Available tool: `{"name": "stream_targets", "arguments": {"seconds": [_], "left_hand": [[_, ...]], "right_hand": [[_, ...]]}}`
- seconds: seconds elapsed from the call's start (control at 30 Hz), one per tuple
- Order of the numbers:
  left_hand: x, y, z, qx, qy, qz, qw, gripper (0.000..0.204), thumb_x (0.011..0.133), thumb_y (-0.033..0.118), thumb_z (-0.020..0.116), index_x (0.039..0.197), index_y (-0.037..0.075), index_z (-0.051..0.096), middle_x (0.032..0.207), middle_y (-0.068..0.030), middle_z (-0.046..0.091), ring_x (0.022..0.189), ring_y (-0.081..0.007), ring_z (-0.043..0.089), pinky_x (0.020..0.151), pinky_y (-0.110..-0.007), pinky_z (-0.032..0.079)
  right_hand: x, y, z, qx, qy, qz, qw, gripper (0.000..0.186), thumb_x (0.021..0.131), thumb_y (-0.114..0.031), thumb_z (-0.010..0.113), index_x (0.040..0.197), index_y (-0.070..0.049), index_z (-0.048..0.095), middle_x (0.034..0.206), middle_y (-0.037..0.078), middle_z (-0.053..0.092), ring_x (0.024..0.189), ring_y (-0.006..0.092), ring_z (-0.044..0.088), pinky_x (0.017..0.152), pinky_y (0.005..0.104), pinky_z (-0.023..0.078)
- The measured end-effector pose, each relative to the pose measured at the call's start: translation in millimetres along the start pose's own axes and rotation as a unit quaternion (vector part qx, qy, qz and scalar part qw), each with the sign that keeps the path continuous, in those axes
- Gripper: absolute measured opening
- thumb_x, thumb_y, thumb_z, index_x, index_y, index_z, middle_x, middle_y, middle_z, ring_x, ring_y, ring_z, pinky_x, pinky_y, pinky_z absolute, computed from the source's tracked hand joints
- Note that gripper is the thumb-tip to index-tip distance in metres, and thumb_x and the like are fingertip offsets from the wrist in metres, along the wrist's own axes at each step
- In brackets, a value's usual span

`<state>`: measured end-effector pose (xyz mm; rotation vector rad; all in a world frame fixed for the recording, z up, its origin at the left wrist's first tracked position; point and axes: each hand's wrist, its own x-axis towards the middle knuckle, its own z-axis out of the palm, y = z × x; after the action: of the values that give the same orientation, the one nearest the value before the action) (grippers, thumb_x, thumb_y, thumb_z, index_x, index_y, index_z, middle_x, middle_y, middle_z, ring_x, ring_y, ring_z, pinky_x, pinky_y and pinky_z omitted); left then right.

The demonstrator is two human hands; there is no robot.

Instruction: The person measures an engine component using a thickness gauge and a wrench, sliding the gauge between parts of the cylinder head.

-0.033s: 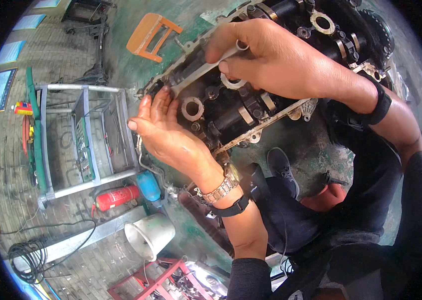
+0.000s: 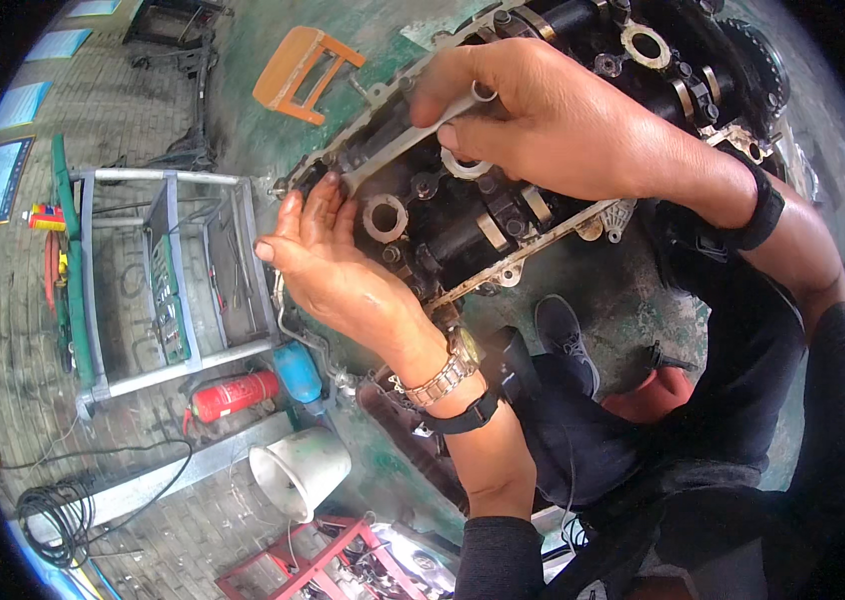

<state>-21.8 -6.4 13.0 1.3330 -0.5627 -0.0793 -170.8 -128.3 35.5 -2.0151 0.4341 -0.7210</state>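
Note:
Pinched between the thumb and fingers of my right hand (image 2: 533,115) is a metal wrench (image 2: 393,153), slanting across an engine cylinder head (image 2: 463,275). Its ring end shows above the right thumb. The lower end reaches down to the fingertips of my left hand (image 2: 338,265), which is palm up with thumb and fingers stretched apart. Whether those fingertips touch the wrench or a part under it, I cannot tell. Dark camshafts with bright bands, bolts and round pale-rimmed openings (image 2: 386,218) lie in the cylinder head. My right hand hides part of its middle.
A metal rack (image 2: 168,378) with tools stands at the left. Below it are a red fire extinguisher (image 2: 235,396), a blue bottle (image 2: 298,372), a white bucket (image 2: 303,470) and a red frame (image 2: 318,572). A wooden stool (image 2: 288,75) stands beyond the engine. Coiled cable (image 2: 53,525) lies lower left.

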Motion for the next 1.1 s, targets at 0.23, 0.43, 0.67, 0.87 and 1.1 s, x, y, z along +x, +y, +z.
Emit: {"name": "stream_targets", "arguments": {"seconds": [0.23, 0.43, 0.67, 0.87, 1.1], "left_hand": [[-3.9, -1.6, -2.8, 0.034, -0.001, 0.011, 0.999, 0.083, 0.105, 0.065, 0.031, 0.129, -0.012, 0.051, 0.112, -0.0267, 0.067, 0.108, -0.032, 0.064, 0.097, -0.041, 0.049], [-6.1, 2.5, 0.3, 0.048, 0.001, 0.013, 0.999, 0.083, 0.106, 0.063, 0.029, 0.129, -0.014, 0.05, 0.113, -0.0274, 0.066, 0.108, -0.0317, 0.064, 0.096, -0.04, 0.049], [-2.2, 0.5, -1.2, 0.016, 0.0, 0.002, 1.0, 0.083, 0.106, 0.063, 0.03, 0.13, -0.014, 0.049, 0.112, -0.0275, 0.065, 0.108, -0.0313, 0.065, 0.094, -0.042, 0.051], [-0.2, -0.8, -5.1, -0.005, -0.018, -0.017, 1.0, 0.082, 0.105, 0.064, 0.031, 0.13, -0.013, 0.048, 0.113, -0.0278, 0.064, 0.11, -0.0316, 0.064, 0.095, -0.042, 0.05], [0.5, 10.7, 2.2, -0.019, 0.04, -0.082, 0.996, 0.082, 0.105, 0.065, 0.032, 0.129, -0.012, 0.049, 0.113, -0.0276, 0.064, 0.109, -0.0316, 0.064, 0.096, -0.042, 0.05]], "right_hand": [[-10.2, -3.7, 6.5, -0.048, 0.042, -0.071, 0.995, 0.02, 0.091, -0.005, 0.066, 0.111, 0.001, 0.066, 0.082, 0.012, 0.068, 0.069, 0.0165, 0.066, 0.062, 0.0309, 0.051], [-21.0, -12.3, 11.7, -0.055, 0.038, -0.145, 0.987, 0.025, 0.086, -0.001, 0.069, 0.109, 0.003, 0.063, 0.064, 0.016, 0.062, 0.059, 0.0288, 0.067, 0.056, 0.0363, 0.051], [-39.9, -19.0, 29.8, -0.131, -0.021, -0.147, 0.98, 0.042, 0.082, -0.005, 0.071, 0.121, 0.003, 0.059, 0.083, 0.02, 0.068, 0.069, 0.0367, 0.069, 0.059, 0.041, 0.055], [-60.9, -24.0, 47.9, -0.279, -0.082, -0.198, 0.936, 0.064, 0.077, -0.015, 0.069, 0.13, 0.017, 0.051, 0.079, 0.018, 0.062, 0.057, 0.0251, 0.064, 0.045, 0.0343, 0.051], [-63.6, -27.3, 60.3, -0.249, -0.074, -0.216, 0.941, 0.066, 0.077, -0.017, 0.069, 0.129, 0.018, 0.051, 0.081, 0.021, 0.063, 0.06, 0.0276, 0.067, 0.046, 0.0346, 0.052]]}}
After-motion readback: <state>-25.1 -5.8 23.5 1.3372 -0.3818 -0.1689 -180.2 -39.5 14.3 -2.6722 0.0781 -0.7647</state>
